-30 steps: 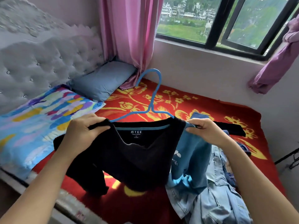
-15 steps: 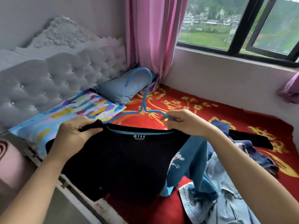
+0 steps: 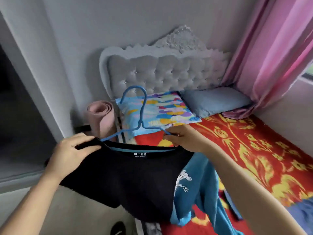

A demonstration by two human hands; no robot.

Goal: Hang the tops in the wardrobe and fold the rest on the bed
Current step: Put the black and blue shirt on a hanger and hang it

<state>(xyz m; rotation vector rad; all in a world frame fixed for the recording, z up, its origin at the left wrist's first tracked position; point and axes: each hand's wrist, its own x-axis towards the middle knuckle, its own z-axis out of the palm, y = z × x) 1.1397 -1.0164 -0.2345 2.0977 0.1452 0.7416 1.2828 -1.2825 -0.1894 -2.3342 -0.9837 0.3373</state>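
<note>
Over the side edge of the bed (image 3: pixel 254 150), a black top (image 3: pixel 135 180) sits on a blue hanger (image 3: pixel 141 114): left hand (image 3: pixel 71 156) grips its shoulder, fingers curled on cloth; right hand (image 3: pixel 184 139) pinches the hanger's arm.

Soft daylight from right; motion blur throughout; wide-angle bending at edges; left doorway dark.

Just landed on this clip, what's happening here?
A person holds up a black top on a blue hanger at the edge of the bed. The left hand grips one shoulder of the top. The right hand pinches the hanger's other arm at the opposite shoulder. The hanger sits in the neckline, hook up. A blue garment hangs beside the right forearm.
</note>
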